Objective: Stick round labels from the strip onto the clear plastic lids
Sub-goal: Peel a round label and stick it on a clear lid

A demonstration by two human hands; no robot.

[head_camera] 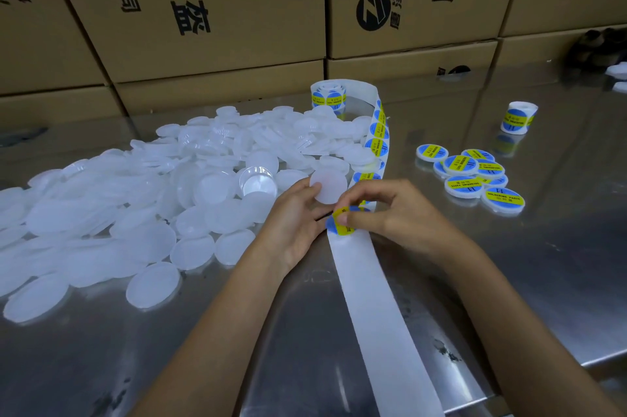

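Behind steel table (509, 247), cardboard boxes (210, 9)

The loose lids (135, 199) heaped on the left are a frosted, milky white, with no print on them. The strip (376, 287) is plain white where bare, and carries round labels (377, 146) of bright blue crossed by a yellow band with dark lettering. The labelled lids (470, 175) show that same blue and yellow inside white rims. The counter (543, 247) is dull silver-grey metal. The cardboard boxes (210, 9) behind are tan with black printed characters and a round black logo.
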